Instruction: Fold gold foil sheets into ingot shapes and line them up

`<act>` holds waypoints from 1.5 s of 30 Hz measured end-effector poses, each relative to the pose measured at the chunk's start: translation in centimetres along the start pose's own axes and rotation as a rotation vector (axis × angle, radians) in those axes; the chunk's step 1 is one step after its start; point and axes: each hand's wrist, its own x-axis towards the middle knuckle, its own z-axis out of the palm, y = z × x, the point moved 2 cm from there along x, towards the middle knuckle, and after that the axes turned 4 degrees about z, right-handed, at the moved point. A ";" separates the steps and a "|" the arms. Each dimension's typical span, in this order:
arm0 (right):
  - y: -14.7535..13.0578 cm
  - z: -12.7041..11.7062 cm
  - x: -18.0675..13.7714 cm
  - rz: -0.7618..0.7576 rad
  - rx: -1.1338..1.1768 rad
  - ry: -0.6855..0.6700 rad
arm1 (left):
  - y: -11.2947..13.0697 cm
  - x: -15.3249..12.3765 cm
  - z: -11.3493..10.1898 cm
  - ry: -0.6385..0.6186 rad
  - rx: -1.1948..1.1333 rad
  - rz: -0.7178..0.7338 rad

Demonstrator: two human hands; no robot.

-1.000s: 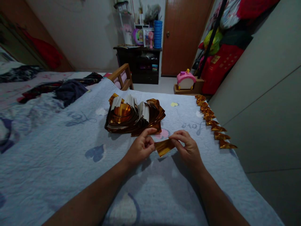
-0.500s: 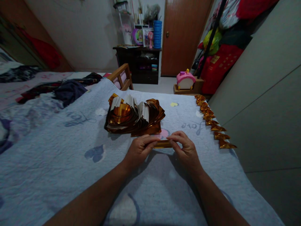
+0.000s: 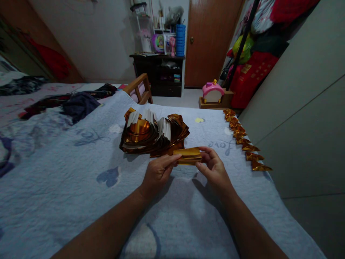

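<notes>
A folded strip of gold foil paper (image 3: pixel 188 155) is held level between both hands, above the light blue bedspread (image 3: pixel 178 216). My left hand (image 3: pixel 159 171) pinches its left end with thumb and fingers. At the other end, the thumb and fingers of my right hand (image 3: pixel 214 167) grip the paper's edge. Fold lines run along the strip's length. Just beyond my left hand lies a thick pile of gold foil sheets (image 3: pixel 140 127), bent into curls with white undersides showing.
Along the bed's right edge runs a row of folded gold paper pieces (image 3: pixel 238 138). A pale cabinet (image 3: pixel 307 108) borders that side. Dark clothes (image 3: pixel 81 106) lie at the left. Past the bed stand a wooden chair (image 3: pixel 138 88) and a pink toy (image 3: pixel 212 92).
The gold strip has turned so that a wider face shows, with its folds spread a little. My hands have shifted slightly, both still holding its ends. The pile and the row stay put.
</notes>
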 end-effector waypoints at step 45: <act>0.4 1.8 -0.5 0.305 0.261 -0.147 | -0.1 0.4 1.8 -0.021 -0.854 -0.667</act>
